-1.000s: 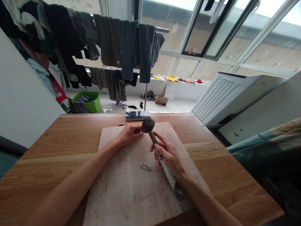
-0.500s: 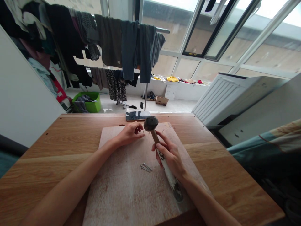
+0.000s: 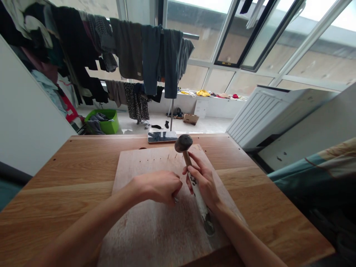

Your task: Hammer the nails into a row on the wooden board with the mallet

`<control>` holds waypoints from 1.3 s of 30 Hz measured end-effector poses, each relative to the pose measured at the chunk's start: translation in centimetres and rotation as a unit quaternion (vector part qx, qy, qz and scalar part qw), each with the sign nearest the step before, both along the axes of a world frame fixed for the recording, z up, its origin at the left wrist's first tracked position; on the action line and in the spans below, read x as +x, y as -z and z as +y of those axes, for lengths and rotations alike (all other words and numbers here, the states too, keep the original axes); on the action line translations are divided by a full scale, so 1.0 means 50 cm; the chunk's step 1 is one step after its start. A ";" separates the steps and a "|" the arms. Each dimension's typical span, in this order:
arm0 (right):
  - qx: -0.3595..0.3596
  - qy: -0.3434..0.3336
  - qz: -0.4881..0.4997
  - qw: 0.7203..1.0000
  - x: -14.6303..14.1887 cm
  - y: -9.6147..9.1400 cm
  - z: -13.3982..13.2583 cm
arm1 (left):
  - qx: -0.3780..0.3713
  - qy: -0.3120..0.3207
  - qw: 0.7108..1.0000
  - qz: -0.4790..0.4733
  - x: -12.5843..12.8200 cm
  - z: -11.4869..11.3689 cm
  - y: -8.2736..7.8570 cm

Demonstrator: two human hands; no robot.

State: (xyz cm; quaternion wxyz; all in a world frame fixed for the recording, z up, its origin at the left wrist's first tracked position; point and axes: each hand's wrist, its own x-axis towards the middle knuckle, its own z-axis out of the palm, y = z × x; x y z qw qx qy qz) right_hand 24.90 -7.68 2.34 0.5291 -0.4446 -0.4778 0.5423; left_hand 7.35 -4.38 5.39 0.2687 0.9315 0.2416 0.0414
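A pale wooden board (image 3: 144,230) lies on the brown table (image 3: 66,174). My right hand (image 3: 202,182) is closed round the handle of a hammer (image 3: 184,144), whose dark round head is raised above the board's far end. My left hand (image 3: 159,186) rests knuckles-up on the middle of the board, fingers curled over the spot where loose nails lay; the nails are hidden beneath it. A row of small nails and holes (image 3: 161,158) runs across the far part of the board.
A phone (image 3: 161,137) lies at the table's far edge, just beyond the board. Past the table stand a rack of hanging clothes (image 3: 133,55), a green basket (image 3: 104,121) and large windows. A white panel (image 3: 267,111) leans at the right.
My left hand has left the far row of nails and come back to the middle of the board, covering the loose nails. The hammer head has shifted a little to the right.
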 end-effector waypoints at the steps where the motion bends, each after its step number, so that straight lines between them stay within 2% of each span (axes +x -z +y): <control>1: 0.000 -0.003 -0.002 1.000 0.000 0.001 0.000 | -0.002 0.002 1.000 -0.004 0.001 0.000 0.004; 6: -0.001 -0.003 -0.002 1.000 0.001 0.002 -0.001 | -0.009 -0.002 1.000 0.000 -0.002 0.010 0.004; 10: -0.002 0.001 0.001 1.000 0.001 0.001 -0.001 | -0.013 -0.027 0.999 0.022 -0.026 0.039 -0.003; 16: -0.003 0.002 -0.001 1.000 0.000 0.001 -0.002 | 0.013 -0.162 0.985 0.052 -0.094 0.110 -0.004; 19: -0.001 0.000 -0.002 1.000 0.001 0.002 -0.002 | 0.038 -0.197 0.979 0.027 -0.113 0.133 0.007; 23: -0.001 0.001 -0.004 1.000 0.001 0.005 -0.001 | 0.079 -0.201 0.976 -0.015 -0.116 0.144 0.021; 33: -0.001 -0.003 -0.006 1.000 0.000 0.003 -0.002 | 0.156 -0.214 0.962 0.067 -0.108 0.132 -0.001; 39: 0.001 -0.006 -0.011 1.000 0.000 0.003 -0.001 | 0.145 -0.207 0.966 0.048 -0.102 0.132 0.007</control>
